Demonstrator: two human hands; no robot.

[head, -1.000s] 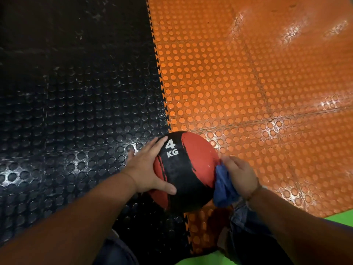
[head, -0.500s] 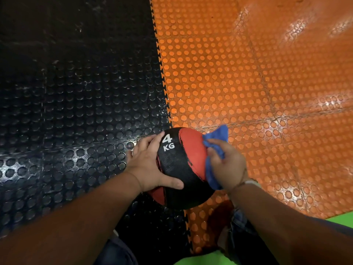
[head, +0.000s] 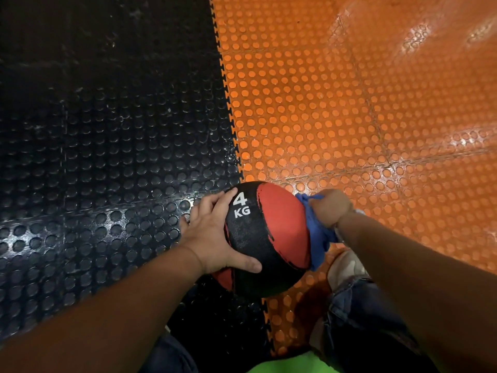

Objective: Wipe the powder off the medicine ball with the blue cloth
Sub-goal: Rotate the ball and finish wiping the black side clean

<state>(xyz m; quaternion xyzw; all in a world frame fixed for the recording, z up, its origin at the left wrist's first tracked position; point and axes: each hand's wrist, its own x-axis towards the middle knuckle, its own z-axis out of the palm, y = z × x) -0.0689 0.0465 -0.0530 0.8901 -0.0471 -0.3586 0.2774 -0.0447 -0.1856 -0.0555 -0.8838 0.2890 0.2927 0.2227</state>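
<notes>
Rubber medicine ball (head: 265, 238), black and red, marked 4 KG. Head view: the ball is located at the seam between the black studded mat (head: 107, 157) and the orange studded mat (head: 322, 103). Its left side is clasped by the left hand (head: 212, 238), with the thumb laid across the front, judged a brace against rolling. The blue cloth (head: 318, 238) is bunched in the clenched right hand (head: 329, 207) and pressed to the ball's right flank for wiping. No powder can be made out.
</notes>
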